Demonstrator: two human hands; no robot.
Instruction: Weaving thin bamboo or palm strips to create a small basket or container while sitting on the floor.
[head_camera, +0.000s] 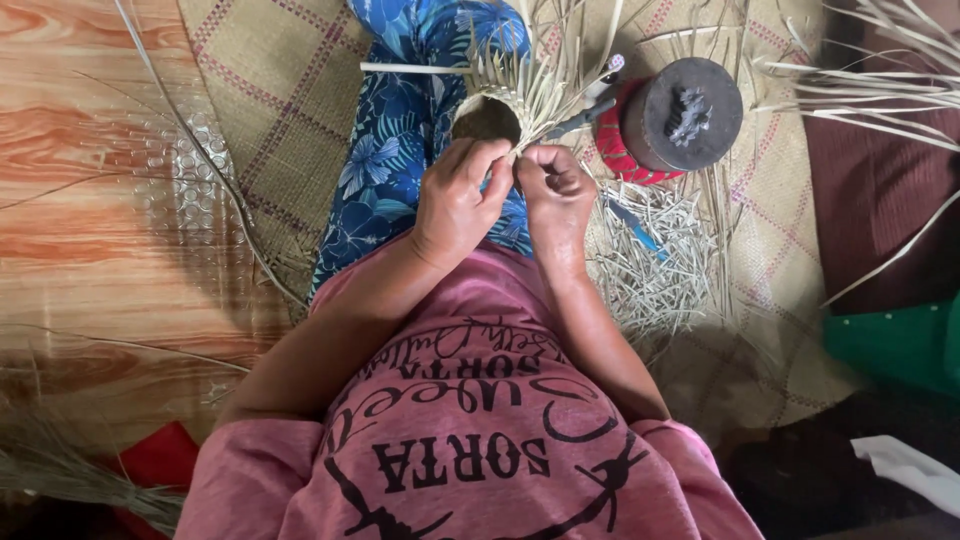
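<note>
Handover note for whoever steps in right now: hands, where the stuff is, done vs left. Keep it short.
Left hand: fingers pinched on a strip at the rim of the small woven basket.
Right hand: closed on strips at the same rim, beside the left.
Basket rests on the lap, over the blue floral cloth. Scissors lie just right of it, by a dark round container. Cut strip scraps lie on the woven mat.
Done: round wall woven.
Left: loose strip ends stick out from the rim, unfinished.

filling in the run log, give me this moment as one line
left hand: pinching strips at rim | right hand: pinching same rim | item: small round woven straw basket, loose strips upright | nearby: dark round can, woven mat
</note>
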